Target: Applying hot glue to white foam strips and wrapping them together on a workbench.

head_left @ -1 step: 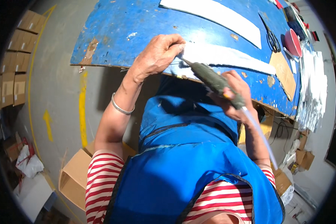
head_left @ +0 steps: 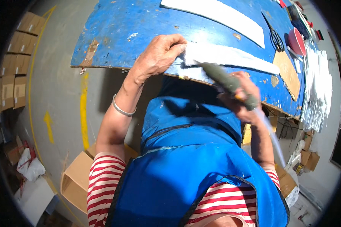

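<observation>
My left hand (head_left: 161, 55), with a bracelet on its wrist, pinches the left end of a white strip of soft material (head_left: 231, 57) near the table's front edge. In my right hand (head_left: 244, 92) is a dark green hot glue gun (head_left: 223, 80), slightly blurred, with a long translucent glue stick (head_left: 273, 140) trailing from its rear. Its nozzle points up and left over the strip's near edge, just right of my left fingers. Whether the nozzle touches the strip I cannot tell. Farther back lies a second white strip (head_left: 219, 19).
The worn blue table (head_left: 117, 41) carries black scissors (head_left: 275, 39), a pink bowl (head_left: 296, 42) and a cardboard piece (head_left: 287, 75) at right. A stack of white strips (head_left: 317, 90) hangs over its right edge. An open carton (head_left: 76, 181) stands on the floor at left.
The glue gun and my right hand have shifted a little to the right, so the nozzle is farther from my left fingers. My left hand stays nearly in place.
</observation>
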Demonstrator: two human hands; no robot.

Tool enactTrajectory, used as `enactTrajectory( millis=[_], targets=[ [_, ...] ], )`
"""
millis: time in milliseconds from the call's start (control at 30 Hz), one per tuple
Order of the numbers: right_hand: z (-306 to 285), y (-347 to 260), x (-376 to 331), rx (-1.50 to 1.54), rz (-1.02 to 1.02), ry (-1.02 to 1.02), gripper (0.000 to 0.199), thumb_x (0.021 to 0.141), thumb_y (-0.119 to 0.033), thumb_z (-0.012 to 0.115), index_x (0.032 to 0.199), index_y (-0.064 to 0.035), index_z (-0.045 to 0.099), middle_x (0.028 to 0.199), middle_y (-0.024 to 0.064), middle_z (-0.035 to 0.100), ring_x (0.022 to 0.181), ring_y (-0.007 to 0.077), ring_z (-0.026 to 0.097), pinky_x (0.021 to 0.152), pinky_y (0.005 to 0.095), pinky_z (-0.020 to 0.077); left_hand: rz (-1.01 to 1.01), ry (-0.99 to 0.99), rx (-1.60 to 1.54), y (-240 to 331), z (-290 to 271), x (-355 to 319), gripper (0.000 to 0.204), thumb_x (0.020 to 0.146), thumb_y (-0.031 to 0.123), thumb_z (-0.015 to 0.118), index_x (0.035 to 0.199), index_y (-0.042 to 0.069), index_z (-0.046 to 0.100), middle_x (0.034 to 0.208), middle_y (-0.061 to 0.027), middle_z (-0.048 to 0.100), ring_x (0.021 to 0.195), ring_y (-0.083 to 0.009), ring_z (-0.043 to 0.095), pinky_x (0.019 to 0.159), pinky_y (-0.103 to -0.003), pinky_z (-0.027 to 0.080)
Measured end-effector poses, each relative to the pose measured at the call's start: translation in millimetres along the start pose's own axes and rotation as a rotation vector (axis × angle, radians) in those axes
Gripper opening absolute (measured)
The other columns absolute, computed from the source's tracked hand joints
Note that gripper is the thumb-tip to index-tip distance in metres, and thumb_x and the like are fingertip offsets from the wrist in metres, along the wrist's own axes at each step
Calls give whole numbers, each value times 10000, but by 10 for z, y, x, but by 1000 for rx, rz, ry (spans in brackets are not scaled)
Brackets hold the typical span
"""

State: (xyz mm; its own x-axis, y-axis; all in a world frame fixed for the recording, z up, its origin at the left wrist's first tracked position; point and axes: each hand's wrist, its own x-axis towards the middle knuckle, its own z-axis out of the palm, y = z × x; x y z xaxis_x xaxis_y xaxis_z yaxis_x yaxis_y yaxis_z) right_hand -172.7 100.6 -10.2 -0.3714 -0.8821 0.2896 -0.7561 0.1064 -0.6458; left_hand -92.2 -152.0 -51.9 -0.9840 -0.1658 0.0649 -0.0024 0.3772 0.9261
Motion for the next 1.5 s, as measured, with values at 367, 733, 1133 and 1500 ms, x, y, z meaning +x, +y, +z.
enactTrajectory(
  millis=[367,733,1133,1500],
  targets=[
    [-1803,1479,-1382,622,917,834,373,897,-398,508,1056,-61,525,786,67,601,576,143,569,464,229,458,36,44,92,83,-13,-78,172,874,121,523,905,-35,591,741,-40,586,686,-91,512,623,-235,424],
    [-1603,1524,-1136,-715,711,652,383,891,-359,492,989,-12,624,858,140,647,684,215,610,624,318,467,104,99,192,203,34,-75,99,844,48,524,855,-37,575,701,-105,552,621,-156,504,586,-261,408],
    [-952,1454,-486,-366,806,596,450,774,-383,626,963,26,622,927,201,624,873,265,604,767,344,470,160,102,258,162,-1,-87,63,833,13,525,855,-33,563,753,-114,563,650,-202,522,612,-279,420],
    [-913,1573,-541,-396,712,613,371,800,-341,624,908,13,635,824,117,611,765,177,570,688,300,454,537,105,477,73,-4,-110,165,727,-73,586,878,-27,539,816,-155,561,725,-313,531,653,-365,452]
  ],
)
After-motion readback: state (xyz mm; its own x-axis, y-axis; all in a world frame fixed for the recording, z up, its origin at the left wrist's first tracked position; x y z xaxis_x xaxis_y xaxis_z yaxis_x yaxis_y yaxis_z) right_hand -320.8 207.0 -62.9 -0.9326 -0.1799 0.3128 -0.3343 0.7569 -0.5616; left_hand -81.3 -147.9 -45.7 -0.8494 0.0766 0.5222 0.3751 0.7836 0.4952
